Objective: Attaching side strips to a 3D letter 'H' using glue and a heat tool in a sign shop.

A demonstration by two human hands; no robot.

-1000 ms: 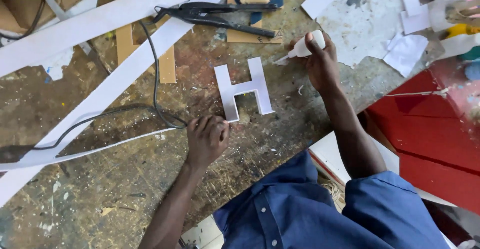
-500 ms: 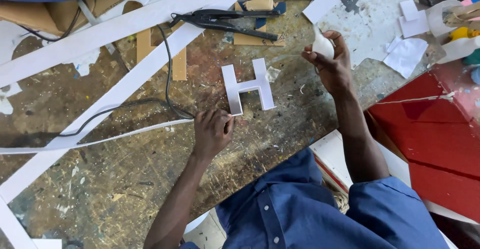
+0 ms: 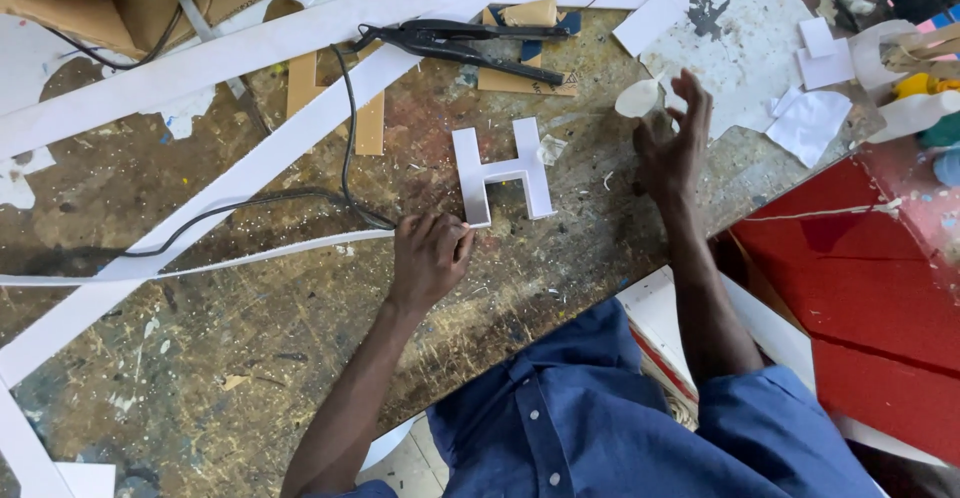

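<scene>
Head view looks down on a scarred, paint-flecked workbench [image 3: 250, 358] crossed by long white strips [image 3: 250, 168] and a black cable [image 3: 345, 148]. At the far side lie a black plier-like tool [image 3: 450, 40] and some tan cardboard scraps [image 3: 525, 80]; white paper pieces [image 3: 810, 123] sit at the far right beside a red panel [image 3: 850, 258]. No container is clear enough to tell apart. A white block letter shaped like an H [image 3: 502, 174] lies flat near the bench's middle. The left hand [image 3: 430, 258] rests just near of it, fingers curled together, fingertips touching the letter's near-left leg. The right hand [image 3: 672, 148] is raised to the right of the letter, apart from it, fingers spread around a small white bottle [image 3: 640, 98] seen end-on; whether they grip it firmly I cannot tell.
</scene>
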